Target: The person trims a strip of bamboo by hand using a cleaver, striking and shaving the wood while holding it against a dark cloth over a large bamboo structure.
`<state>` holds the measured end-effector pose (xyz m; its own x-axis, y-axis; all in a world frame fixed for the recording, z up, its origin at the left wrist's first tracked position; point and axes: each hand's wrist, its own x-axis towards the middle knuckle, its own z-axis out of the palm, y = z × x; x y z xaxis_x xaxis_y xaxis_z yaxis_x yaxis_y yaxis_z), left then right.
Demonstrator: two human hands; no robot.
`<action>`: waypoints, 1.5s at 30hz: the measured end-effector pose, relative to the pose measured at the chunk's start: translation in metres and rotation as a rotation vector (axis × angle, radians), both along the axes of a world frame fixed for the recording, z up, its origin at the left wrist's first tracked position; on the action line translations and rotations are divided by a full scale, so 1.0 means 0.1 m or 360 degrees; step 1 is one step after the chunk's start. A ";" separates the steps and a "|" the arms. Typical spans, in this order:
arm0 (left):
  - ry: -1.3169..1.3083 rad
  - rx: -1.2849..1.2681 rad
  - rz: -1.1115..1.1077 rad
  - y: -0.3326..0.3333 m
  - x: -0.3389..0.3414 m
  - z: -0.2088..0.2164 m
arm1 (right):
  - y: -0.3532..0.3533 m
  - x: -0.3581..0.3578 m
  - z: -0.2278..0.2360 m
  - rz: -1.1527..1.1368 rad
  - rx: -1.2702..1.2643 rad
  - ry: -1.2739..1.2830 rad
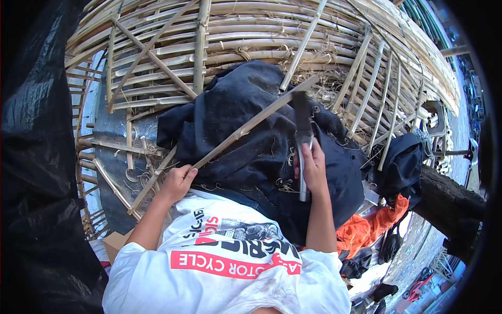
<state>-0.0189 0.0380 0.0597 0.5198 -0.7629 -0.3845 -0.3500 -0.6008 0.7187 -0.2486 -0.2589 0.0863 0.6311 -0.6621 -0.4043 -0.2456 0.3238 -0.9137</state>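
My left hand [178,183] is closed round the near end of a long bamboo strip [246,129]. The strip slants away from me up to the right, over the black cloth [246,94] that covers my lap and legs. In my right hand [315,170] is a knife [302,112] with a broad dark blade and a silvery tube-like handle. Its blade points away from me, and its upper part lies by the strip's far end; whether the two touch I cannot tell. Thin curled shavings are scattered on the cloth.
Long split bamboo poles [251,44] are piled across the far side, with loose strips [366,99] leaning on them at the right. A bamboo lattice [86,152] stands at left beside a dark sheet [39,131]. Orange cloth [361,230] and a dark log [449,204] are at right.
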 end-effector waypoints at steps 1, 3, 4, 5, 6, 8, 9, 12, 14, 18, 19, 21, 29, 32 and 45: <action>0.0002 -0.0005 0.0009 0.00 0.02 -0.02 | -0.01 -0.01 0.01 0.0009 -0.0005 0.0002; -0.0016 -0.0056 -0.0038 -0.03 0.05 -0.06 | -0.05 -0.04 0.00 0.0299 -0.0200 0.0160; 0.0001 -0.0060 -0.0030 -0.06 0.07 -0.07 | -0.05 -0.04 -0.01 0.0230 -0.0193 0.0140; -0.0026 -0.0081 -0.0083 -0.12 0.11 -0.06 | -0.06 0.01 -0.01 0.0236 -0.0196 0.0157; -0.0052 -0.0098 -0.0145 -0.17 0.14 -0.06 | -0.04 0.08 -0.01 0.0112 -0.0242 0.0133; 0.0045 -0.0058 -0.0166 -0.24 0.19 -0.13 | -0.01 0.15 -0.05 0.0072 -0.0270 0.0216; 0.0102 -0.0021 -0.0180 -0.26 0.25 -0.14 | 0.00 0.19 -0.10 0.0195 -0.0398 0.0270; 0.0175 0.0061 -0.0233 -0.26 0.33 -0.11 | -0.09 0.13 0.03 0.0165 -0.0155 0.0244; 0.0234 0.0019 -0.0269 -0.31 0.33 -0.07 | -0.15 0.18 0.14 0.0054 -0.0264 0.0237; 0.0248 -0.0076 -0.0284 -0.34 0.35 -0.22 | 0.10 0.11 -0.09 0.0330 -0.0426 0.0419; 0.0191 -0.0089 -0.0266 -0.30 0.33 -0.18 | 0.04 0.14 0.02 0.0328 -0.0425 0.0409; 0.0142 -0.0100 -0.0262 -0.31 0.32 -0.16 | -0.14 0.14 0.16 0.0369 -0.0274 0.0473; 0.0094 -0.0164 -0.0276 -0.32 0.31 -0.18 | -0.19 0.17 0.20 0.0448 -0.0167 0.0473; 0.0121 -0.0102 -0.0320 -0.41 0.30 -0.22 | 0.04 0.11 -0.10 0.0217 -0.0236 0.0429; 0.0012 -0.0092 -0.0365 -0.32 0.32 -0.22 | -0.20 0.08 0.05 0.0287 -0.0119 0.0327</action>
<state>0.0135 0.0063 0.0376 0.3273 -0.8816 -0.3400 -0.4672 -0.4638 0.7528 -0.2404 -0.2793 0.0914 0.6512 -0.5793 -0.4903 -0.4759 0.1917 -0.8584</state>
